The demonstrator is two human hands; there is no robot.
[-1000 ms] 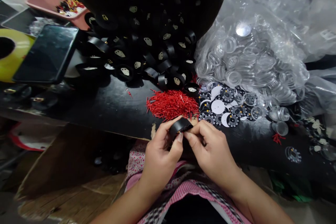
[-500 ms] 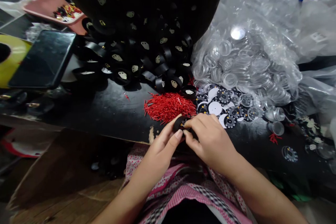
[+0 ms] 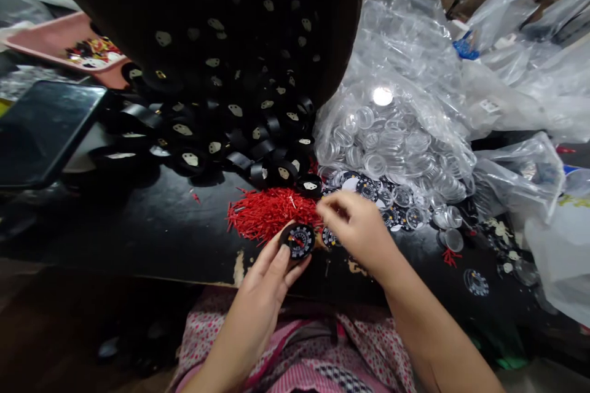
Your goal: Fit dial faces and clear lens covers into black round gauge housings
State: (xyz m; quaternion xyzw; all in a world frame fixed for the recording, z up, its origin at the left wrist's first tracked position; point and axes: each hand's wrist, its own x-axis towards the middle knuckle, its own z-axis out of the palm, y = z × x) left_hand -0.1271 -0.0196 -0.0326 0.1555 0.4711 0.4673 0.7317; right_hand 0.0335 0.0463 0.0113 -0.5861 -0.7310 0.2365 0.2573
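Left hand pinches a black case, dial and red pointer already in. None of the clear lids is on it yet, I think. Right hand hovers curled; I can't tell if it holds anything.

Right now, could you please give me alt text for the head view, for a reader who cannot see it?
The left hand holds a black round gauge with a red needle, face up, over a black table. The right hand hovers beside a pile of red needles, with black housings and bagged clear lenses behind.
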